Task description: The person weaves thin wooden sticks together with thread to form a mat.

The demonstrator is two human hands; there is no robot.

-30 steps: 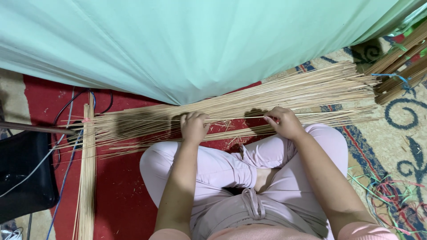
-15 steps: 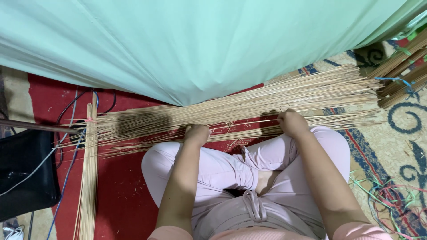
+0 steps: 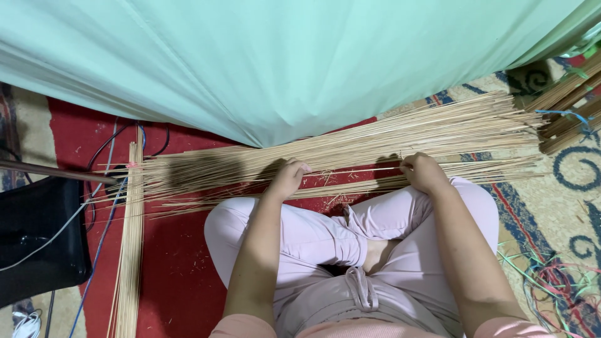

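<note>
A: Where are the hands?

B: Both rest at centre frame on a long spread of thin sticks (image 3: pixel 350 153) lying across the red mat (image 3: pixel 181 269). The left hand (image 3: pixel 289 177) is curled, fingers pinching a few sticks; the right hand (image 3: pixel 423 172) is closed over the same strands further right.

A: Why hold them so?

B: Probably to pull a few level and straight between two grips.

A: Anything hidden?

B: The pale green cloth (image 3: pixel 282 62) covers the pile's upper edge. A second bundle (image 3: pixel 128 250) runs off the lower left. The fingertips are tucked under, hard to make out.
</note>
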